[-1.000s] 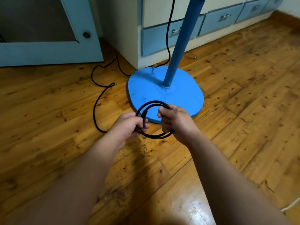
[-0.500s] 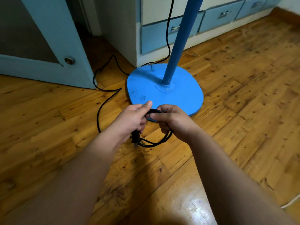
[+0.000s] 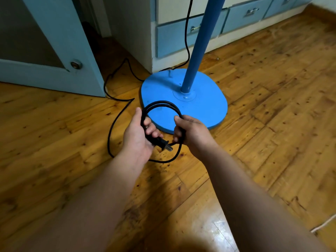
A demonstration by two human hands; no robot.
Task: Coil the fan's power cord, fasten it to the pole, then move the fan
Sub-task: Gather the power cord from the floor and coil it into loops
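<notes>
The fan's blue pole (image 3: 200, 46) rises from a flat blue base (image 3: 205, 99) on the wooden floor. Its black power cord (image 3: 116, 120) trails loosely over the floor to the left, then climbs behind the pole. Just in front of the base I hold a small coil (image 3: 161, 104) of that cord. My left hand (image 3: 138, 135) grips the coil's left side, with the black plug (image 3: 161, 143) sticking out below its fingers. My right hand (image 3: 190, 131) grips the coil's right side. One loop hangs lower, near the floor.
A light blue door (image 3: 60, 42) stands open at the left, with a dark gap behind it. A cabinet with blue drawers (image 3: 174, 37) runs along the back wall behind the fan. Wooden floor spreads to the right and toward me. A thin white string (image 3: 325, 223) lies at the lower right.
The hands, close together half a second ago, have moved apart and spread the coil into a wider ring. The plug now shows below my left hand.
</notes>
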